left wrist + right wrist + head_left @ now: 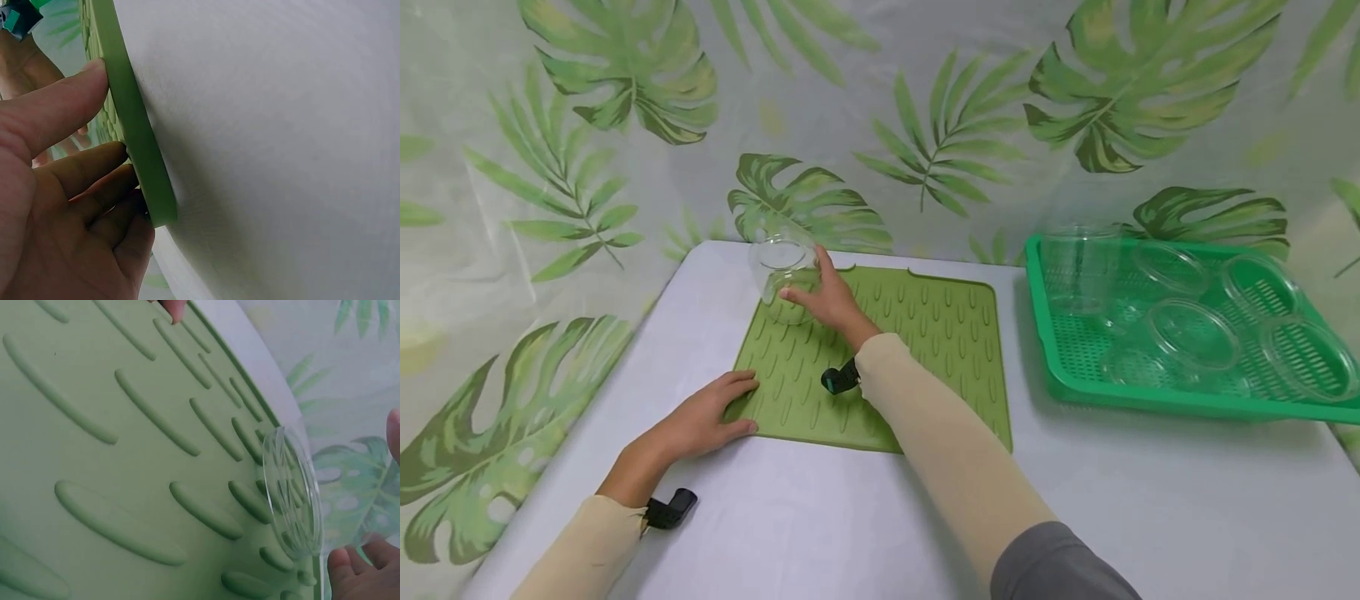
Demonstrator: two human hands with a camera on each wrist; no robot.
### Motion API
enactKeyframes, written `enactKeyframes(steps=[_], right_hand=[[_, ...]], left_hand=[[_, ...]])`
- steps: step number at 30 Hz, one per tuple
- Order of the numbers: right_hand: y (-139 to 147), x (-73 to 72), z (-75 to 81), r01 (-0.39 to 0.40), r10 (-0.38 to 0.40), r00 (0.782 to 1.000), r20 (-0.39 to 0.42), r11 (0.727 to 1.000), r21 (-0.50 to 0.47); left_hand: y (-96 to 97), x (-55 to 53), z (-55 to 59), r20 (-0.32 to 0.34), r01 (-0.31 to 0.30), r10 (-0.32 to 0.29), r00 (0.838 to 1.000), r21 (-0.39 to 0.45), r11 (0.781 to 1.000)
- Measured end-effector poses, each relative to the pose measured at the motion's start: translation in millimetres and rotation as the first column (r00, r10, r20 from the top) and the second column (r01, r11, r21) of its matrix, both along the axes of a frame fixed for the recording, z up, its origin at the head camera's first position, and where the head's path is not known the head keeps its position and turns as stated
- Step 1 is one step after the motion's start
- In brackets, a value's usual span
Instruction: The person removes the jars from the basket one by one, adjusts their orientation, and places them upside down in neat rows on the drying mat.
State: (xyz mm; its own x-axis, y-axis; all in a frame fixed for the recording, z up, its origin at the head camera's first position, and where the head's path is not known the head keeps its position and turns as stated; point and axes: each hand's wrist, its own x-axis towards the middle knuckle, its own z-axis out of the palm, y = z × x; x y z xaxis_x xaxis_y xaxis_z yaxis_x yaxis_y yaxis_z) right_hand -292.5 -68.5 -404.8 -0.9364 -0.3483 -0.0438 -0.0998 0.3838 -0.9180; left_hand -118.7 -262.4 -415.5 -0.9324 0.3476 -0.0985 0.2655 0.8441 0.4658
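At the back left of a green ribbed mat (880,358), my right hand (835,298) grips a clear jar (785,279), thumb on its near side and fingers round the far side. In the right wrist view the jar's round lower rim (290,494) shows by the mat's edge, while its clear upper part between the fingers is hard to make out. My left hand (700,421) rests at the mat's front left corner. Seen from the left wrist, its thumb and fingertips touch the mat's edge (134,119), the fingers only loosely bent.
On the right of the white table (1112,492) stands a green basket (1052,367) with several clear jars (1078,271) inside, some lying on their sides. A leaf-patterned sheet (940,108) hangs behind the table and along its left side.
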Motion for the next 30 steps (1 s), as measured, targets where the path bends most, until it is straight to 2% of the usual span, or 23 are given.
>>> enactKeyframes(steps=[6, 11, 20, 27, 30], right_hand=[[0.2, 1.9, -1.8, -0.008, 0.008, 1.000, 0.012, 1.000, 0.001], [-1.6, 0.6, -2.7, -0.001, 0.001, 1.000, 0.006, 0.999, -0.034], [-2.2, -4.0, -2.4, 0.017, -0.017, 1.000, 0.009, 0.999, -0.028], [2.6, -5.0, -0.8, -0.038, 0.037, 0.999, 0.035, 0.999, 0.026], [6.6, -7.5, 3.8, -0.069, 0.067, 0.997, 0.029, 0.994, 0.081]], left_hand=[[0.0, 2.2, -2.9, 0.018, -0.005, 0.005, 1.000, -0.007, 1.000], [-0.5, 1.2, 0.3, 0.002, -0.007, 0.007, 1.000, -0.012, 1.000], [0.3, -2.6, 2.2, 0.002, 0.002, -0.002, 1.000, -0.008, 1.000], [-0.9, -3.2, -1.7, 0.014, 0.001, -0.001, 1.000, -0.019, 1.000], [-1.7, -4.2, -1.6, 0.008, 0.000, 0.000, 1.000, -0.023, 1.000]])
